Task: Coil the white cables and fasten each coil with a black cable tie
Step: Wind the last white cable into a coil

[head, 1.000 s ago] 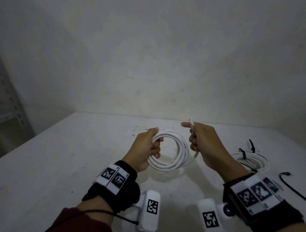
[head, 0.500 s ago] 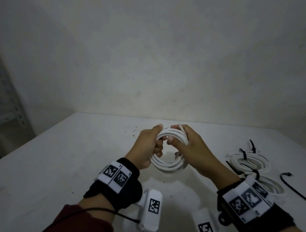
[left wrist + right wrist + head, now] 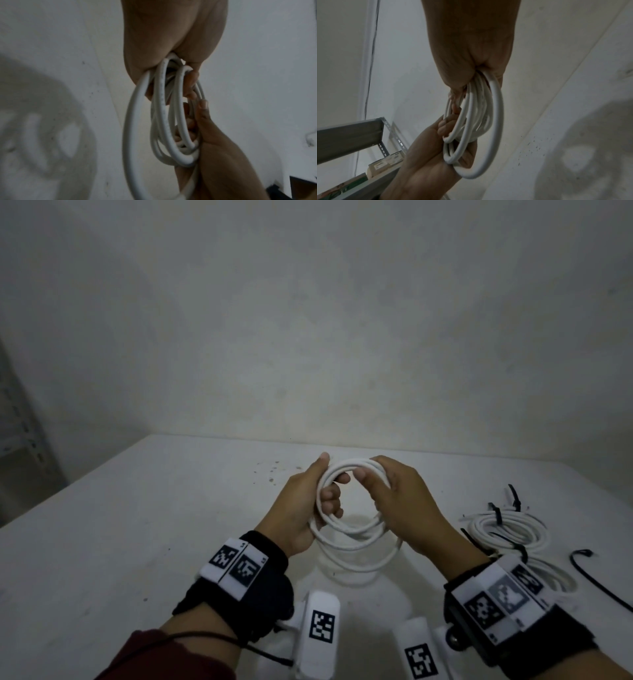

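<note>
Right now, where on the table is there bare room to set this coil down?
The table's left half, left of the left hand, is bare. Right of the right hand it is crowded: tied coils and a loose black cable tie.

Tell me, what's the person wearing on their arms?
Each wrist has a black band: left band, right band. White tags with black square-pattern codes sit on top. A white camera box with another code hangs below each wrist. The left arm has a dark red sleeve and a thin black wire.
</note>
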